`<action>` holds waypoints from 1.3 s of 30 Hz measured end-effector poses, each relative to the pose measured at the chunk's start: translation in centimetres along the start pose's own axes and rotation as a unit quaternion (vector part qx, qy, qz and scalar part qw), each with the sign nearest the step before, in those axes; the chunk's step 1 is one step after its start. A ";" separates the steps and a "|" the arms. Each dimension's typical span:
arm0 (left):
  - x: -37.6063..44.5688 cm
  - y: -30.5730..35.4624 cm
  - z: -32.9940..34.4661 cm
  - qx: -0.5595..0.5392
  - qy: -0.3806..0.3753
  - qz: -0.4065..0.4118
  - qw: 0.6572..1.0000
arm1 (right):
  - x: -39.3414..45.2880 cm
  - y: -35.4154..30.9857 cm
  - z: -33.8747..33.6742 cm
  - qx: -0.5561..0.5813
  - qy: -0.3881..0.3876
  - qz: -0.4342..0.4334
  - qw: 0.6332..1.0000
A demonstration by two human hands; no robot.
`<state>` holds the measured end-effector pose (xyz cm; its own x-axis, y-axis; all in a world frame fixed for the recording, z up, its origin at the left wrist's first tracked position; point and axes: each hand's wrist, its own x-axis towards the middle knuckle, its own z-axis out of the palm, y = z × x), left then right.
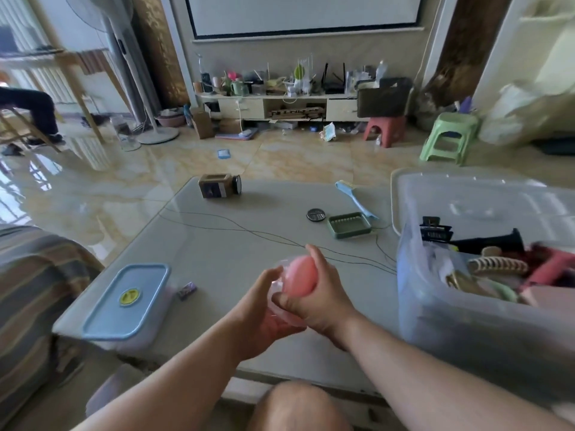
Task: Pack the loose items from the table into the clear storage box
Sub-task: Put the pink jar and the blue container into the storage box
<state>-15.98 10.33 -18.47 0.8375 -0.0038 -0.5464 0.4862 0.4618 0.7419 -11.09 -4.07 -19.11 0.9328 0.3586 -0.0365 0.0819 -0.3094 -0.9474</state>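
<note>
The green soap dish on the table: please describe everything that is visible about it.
The green soap dish is a small rectangular tray with rounded corners, in a dull sage green that looks like plastic. Its floor has raised parallel ridges, and nothing lies in it. It sits flat and upright on the grey table, to the left of the clear storage box. The handle end of a light blue brush reaches its far right corner, and a round dark lid lies just to its left, apart from it. No hand touches it.

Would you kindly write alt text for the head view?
Both hands, left hand and right hand, grip a pink object above the table, beside the clear storage box, already part-filled.
</note>
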 end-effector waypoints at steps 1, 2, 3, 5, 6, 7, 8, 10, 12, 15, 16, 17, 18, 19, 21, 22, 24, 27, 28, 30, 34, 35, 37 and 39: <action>-0.6 0.1 0.6 0.002 0.009 0.006 1.000 | -0.3 -0.9 -0.5 -0.024 0.001 -0.010 1.000; -1.2 0.5 1.1 0.017 0.018 0.014 1.000 | -0.6 -1.9 -1.2 -0.049 -0.001 -0.021 0.999; -1.8 1.2 1.6 0.043 0.024 0.026 0.998 | -0.9 -3.1 -1.9 -0.070 -0.004 -0.038 0.997; -3.3 3.0 3.4 0.092 0.018 0.065 0.993 | -1.6 -5.9 -4.2 -0.103 -0.005 -0.076 0.992; -4.2 4.1 4.7 0.112 0.009 0.089 0.990 | -2.1 -7.5 -5.9 -0.115 -0.005 -0.097 0.989; -5.1 5.1 6.4 0.133 -0.007 0.115 0.984 | -2.6 -9.1 -7.9 -0.126 -0.004 -0.117 0.985; -5.9 6.0 8.5 0.156 -0.028 0.140 0.977 | -3.3 -10.6 -10.4 -0.140 0.002 -0.134 0.981; -7.2 7.2 13.2 0.210 -0.066 0.190 0.957 | -4.7 -12.8 -16.0 -0.176 0.030 -0.154 0.972; -7.5 7.3 18.2 0.272 -0.082 0.245 0.927 | -6.2 -13.6 -21.6 -0.227 0.063 -0.151 0.960; -6.3 5.8 24.7 0.379 -0.094 0.331 0.859 | -7.9 -11.8 -28.8 -0.294 0.107 -0.105 0.944; -5.6 5.2 26.3 0.446 -0.093 0.361 0.814 | -8.3 -10.7 -30.6 -0.303 0.119 -0.080 0.942; -4.8 4.4 27.6 0.525 -0.085 0.385 0.754 | -8.5 -9.5 -32.0 -0.314 0.128 -0.055 0.939; -3.9 3.6 28.4 0.601 -0.070 0.403 0.686 | -8.7 -8.2 -33.0 -0.329 0.136 -0.032 0.934; -3.2 2.8 29.0 0.657 -0.053 0.415 0.627 | -8.8 -6.9 -33.7 -0.347 0.139 -0.016 0.927; -1.7 1.3 29.4 0.709 -0.026 0.414 0.570 | -8.5 -4.5 -34.2 -0.368 0.132 0.001 0.920; -1.1 0.6 29.3 0.713 -0.017 0.406 0.571 | -8.1 -3.4 -34.2 -0.357 0.126 0.008 0.926; 0.0 0.0 29.0 0.701 -0.009 0.391 0.597 | -6.9 -1.7 -33.6 -0.280 0.119 0.025 0.952; 1.7 0.9 28.8 0.683 -0.030 0.381 0.622 | -5.0 -0.8 -32.7 -0.082 0.100 0.038 0.991; 2.2 1.2 28.8 0.684 -0.038 0.382 0.621 | -4.5 -0.9 -32.4 -0.012 0.086 0.044 0.995; 2.8 1.6 28.7 0.668 -0.055 0.381 0.637 | -3.7 -1.1 -32.0 0.073 0.048 0.071 0.994; 3.4 1.7 29.0 0.643 -0.067 0.429 0.631 | -3.5 0.0 -32.3 0.034 0.031 0.061 0.997; 3.6 1.4 29.0 0.662 -0.063 0.461 0.588 | -3.8 0.1 -32.5 -0.011 0.039 0.058 0.997; 3.9 0.9 29.0 0.704 -0.071 0.494 0.505 | -4.0 0.2 -32.7 -0.131 0.057 0.055 0.988; 3.4 0.9 29.4 0.729 -0.096 0.465 0.493 | -3.9 0.3 -32.5 -0.252 0.063 0.043 0.965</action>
<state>-5.37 -15.31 -8.20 0.8079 -0.5394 0.2374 -0.5844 -0.7852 0.2049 -3.31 -34.22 -8.94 0.9765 0.2118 -0.0392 0.1326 -0.7343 -0.6657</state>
